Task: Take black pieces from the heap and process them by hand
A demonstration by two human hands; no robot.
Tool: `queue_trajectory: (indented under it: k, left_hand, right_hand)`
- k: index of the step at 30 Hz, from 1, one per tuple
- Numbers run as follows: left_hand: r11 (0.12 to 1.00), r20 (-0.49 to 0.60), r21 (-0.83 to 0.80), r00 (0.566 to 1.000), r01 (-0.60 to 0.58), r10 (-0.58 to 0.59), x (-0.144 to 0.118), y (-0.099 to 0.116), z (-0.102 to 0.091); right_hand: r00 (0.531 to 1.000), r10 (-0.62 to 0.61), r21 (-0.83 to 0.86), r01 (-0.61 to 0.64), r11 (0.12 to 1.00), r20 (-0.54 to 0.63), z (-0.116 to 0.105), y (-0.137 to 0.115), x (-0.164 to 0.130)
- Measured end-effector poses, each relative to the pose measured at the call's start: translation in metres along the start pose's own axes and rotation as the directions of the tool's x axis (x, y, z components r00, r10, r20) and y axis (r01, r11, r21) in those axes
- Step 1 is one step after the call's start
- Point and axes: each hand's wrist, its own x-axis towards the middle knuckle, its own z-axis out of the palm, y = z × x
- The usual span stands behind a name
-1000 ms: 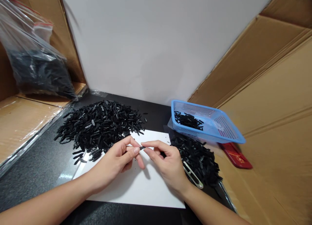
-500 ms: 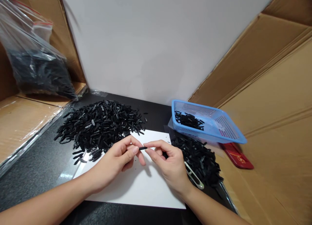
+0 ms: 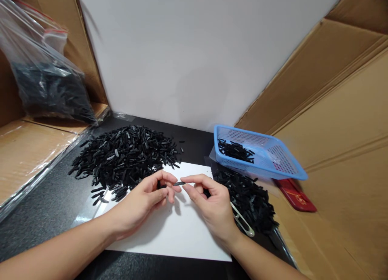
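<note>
Over the white sheet, the thumb and forefinger of my right hand pinch one end of a small, slim black plastic piece. Its other end is close to the fingertips of my left hand, whose thumb has come off it. Between the left thumb and curled fingers a second black piece shows in part. Something dark also shows inside the curl of my right fingers; I cannot tell if it is held. A large heap of like pieces lies beyond my left hand.
Behind my right hand lies another black heap, with a pale slotted handle beside it. A blue perforated basket holds more pieces. Further right is a red object. A zip bag of dark pieces leans on cardboard at left.
The left thumb has drawn back from the pinched piece, which has turned to show a lighter face. My right hand keeps its pinch almost in place.
</note>
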Motion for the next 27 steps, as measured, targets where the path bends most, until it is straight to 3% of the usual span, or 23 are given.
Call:
queue_trajectory:
  k: [7, 10, 12, 14, 16, 17, 19, 20, 22, 25, 27]
  left_hand:
    - [1.000, 0.020, 0.011, 1.000, -0.023, 0.023, 0.001, -0.001, 0.000]
    - [0.999, 0.019, 0.027, 1.000, -0.017, 0.017, 0.002, -0.002, -0.001]
    - [0.998, 0.003, 0.056, 1.000, -0.013, 0.013, 0.003, -0.003, -0.002]
    - [0.995, -0.020, 0.100, 1.000, -0.013, 0.015, 0.003, -0.002, -0.002]
    - [0.992, -0.038, 0.126, 0.999, -0.009, 0.014, 0.002, 0.000, -0.001]
    - [0.993, -0.044, 0.120, 0.999, 0.002, 0.003, 0.001, 0.001, -0.001]
    - [0.997, -0.041, 0.076, 0.999, 0.030, -0.027, -0.001, 0.003, 0.001]
    - [0.998, -0.030, 0.051, 0.999, 0.042, -0.041, -0.002, 0.003, 0.001]
    - [0.998, 0.005, 0.024, 0.999, 0.052, -0.052, -0.003, 0.002, 0.002]
    - [0.998, 0.058, 0.051, 0.998, 0.037, -0.040, -0.004, 0.000, 0.001]
    - [0.996, 0.087, 0.081, 0.996, 0.030, -0.037, -0.005, -0.002, 0.000]
  right_hand:
    - [1.000, -0.028, -0.065, 0.028, 0.997, 0.002, 0.001, 0.000, -0.001]
    - [0.992, -0.103, -0.280, 0.119, 0.953, 0.070, -0.015, -0.007, 0.009]
    - [0.988, -0.083, -0.552, 0.144, 0.821, 0.133, -0.035, -0.011, 0.019]
    - [0.989, 0.046, -0.803, 0.089, 0.589, 0.143, -0.060, -0.013, 0.027]
    - [0.977, 0.167, -0.927, 0.061, 0.370, 0.131, -0.082, -0.013, 0.032]
    - [0.973, 0.197, -0.952, 0.058, 0.302, 0.122, -0.090, -0.012, 0.033]
    - [0.971, 0.218, -0.967, 0.044, 0.253, 0.101, -0.101, -0.013, 0.033]
    - [0.976, 0.199, -0.963, 0.036, 0.269, 0.092, -0.102, -0.014, 0.033]
    - [0.987, 0.127, -0.920, 0.041, 0.391, 0.097, -0.095, -0.017, 0.032]
    - [0.983, -0.023, -0.678, 0.141, 0.721, 0.180, -0.067, -0.021, 0.026]
    - [0.967, -0.080, -0.457, 0.187, 0.870, 0.244, -0.044, -0.020, 0.020]
